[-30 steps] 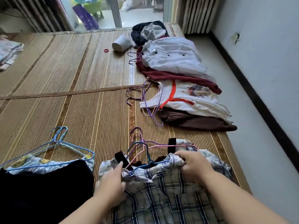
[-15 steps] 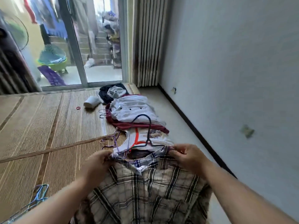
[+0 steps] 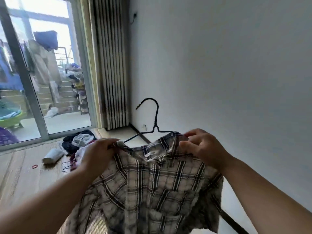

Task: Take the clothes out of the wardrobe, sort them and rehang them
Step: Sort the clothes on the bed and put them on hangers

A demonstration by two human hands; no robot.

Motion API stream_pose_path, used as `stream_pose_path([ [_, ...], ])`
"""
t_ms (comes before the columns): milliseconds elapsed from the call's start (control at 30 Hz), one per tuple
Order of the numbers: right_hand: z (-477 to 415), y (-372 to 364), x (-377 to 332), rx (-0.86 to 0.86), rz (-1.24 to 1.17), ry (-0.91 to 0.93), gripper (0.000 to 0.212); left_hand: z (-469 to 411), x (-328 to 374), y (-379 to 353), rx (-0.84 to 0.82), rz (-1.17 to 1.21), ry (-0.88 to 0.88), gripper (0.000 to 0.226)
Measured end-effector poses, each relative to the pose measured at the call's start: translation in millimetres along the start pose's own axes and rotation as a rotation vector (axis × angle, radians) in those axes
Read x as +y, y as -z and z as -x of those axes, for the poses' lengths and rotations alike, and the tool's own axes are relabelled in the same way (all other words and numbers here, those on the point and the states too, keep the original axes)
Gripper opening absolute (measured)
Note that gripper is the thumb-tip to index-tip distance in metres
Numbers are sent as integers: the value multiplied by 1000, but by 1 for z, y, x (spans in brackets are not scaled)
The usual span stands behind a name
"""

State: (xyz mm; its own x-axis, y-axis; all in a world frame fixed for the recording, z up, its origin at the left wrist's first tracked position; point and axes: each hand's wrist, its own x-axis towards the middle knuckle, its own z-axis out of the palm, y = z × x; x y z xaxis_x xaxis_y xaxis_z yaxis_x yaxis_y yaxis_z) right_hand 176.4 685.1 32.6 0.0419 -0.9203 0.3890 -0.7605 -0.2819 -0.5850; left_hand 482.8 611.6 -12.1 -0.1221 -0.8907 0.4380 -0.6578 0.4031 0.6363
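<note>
Head-camera view across a bedroom floor toward a plain white wall. Holding a plaid shirt [image 3: 157, 186] up in the centre and lower half of the frame, draped on a dark wire hanger [image 3: 156, 115] with the hook poking up above the collar. Gripping the shirt's shoulder at frame left with the left hand [image 3: 99, 154], fingers curled round the cloth. Pinching the collar edge at frame right with the right hand [image 3: 200, 146], thumb and fingertips closed on the fabric. Hard to confirm, through motion blur, a full seat of the hanger's frame-right arm inside that shoulder.

Risks from here, as a judgement:
- Sliding off the hanger on an early release of either grip, with the frame-left wire arm bare outside the neckline.
- Snagging the open hook on collar or sleeve during any shift of the cloth.
- Dropping onto the pile of clothes [image 3: 79, 141] at mid left and mixing sorted with unsorted.

Also at lower left, on the woven mat [image 3: 20, 174]: a white cup [image 3: 52, 155] lying on its side and a small red band [image 3: 35, 166], both well apart from the hands. At upper left, a glass door [image 3: 64, 98], with a striped curtain [image 3: 111, 65] just beside it.
</note>
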Motion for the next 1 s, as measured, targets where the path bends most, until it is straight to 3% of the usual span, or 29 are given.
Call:
stream_pose_path([
  [100, -3, 37, 30, 125, 161, 5, 31, -19, 54, -41, 1, 7, -102, 17],
  [200, -16, 71, 68, 8, 154, -59, 61, -34, 105, -96, 25, 25, -168, 22],
  [233, -22, 84, 84, -31, 170, -75, 61, -38, 122, -117, 46, 20, -180, 22],
  [333, -43, 126, 133, -62, 158, -74, 30, -50, 168, -181, 58, 28, -195, 23],
  [500, -65, 186, 217, -81, 121, -95, 34, -70, 234, -268, 159, 108, -182, 23],
  [600, -76, 208, 257, -55, 194, -108, 35, -77, 264, -296, 276, 156, -283, 19],
  [700, -90, 218, 286, -34, 136, -120, 33, -85, 268, -315, 168, -8, -440, 25],
  [833, -115, 213, 313, -74, 163, -79, 33, -99, 241, -344, -264, -317, -221, 72],
  [900, -129, 204, 325, -124, 150, -77, 29, -112, 226, -358, -272, -277, -101, 80],
  [1000, -154, 187, 343, -205, 158, -51, 30, -143, 207, -372, -182, -214, 9, 62],
])
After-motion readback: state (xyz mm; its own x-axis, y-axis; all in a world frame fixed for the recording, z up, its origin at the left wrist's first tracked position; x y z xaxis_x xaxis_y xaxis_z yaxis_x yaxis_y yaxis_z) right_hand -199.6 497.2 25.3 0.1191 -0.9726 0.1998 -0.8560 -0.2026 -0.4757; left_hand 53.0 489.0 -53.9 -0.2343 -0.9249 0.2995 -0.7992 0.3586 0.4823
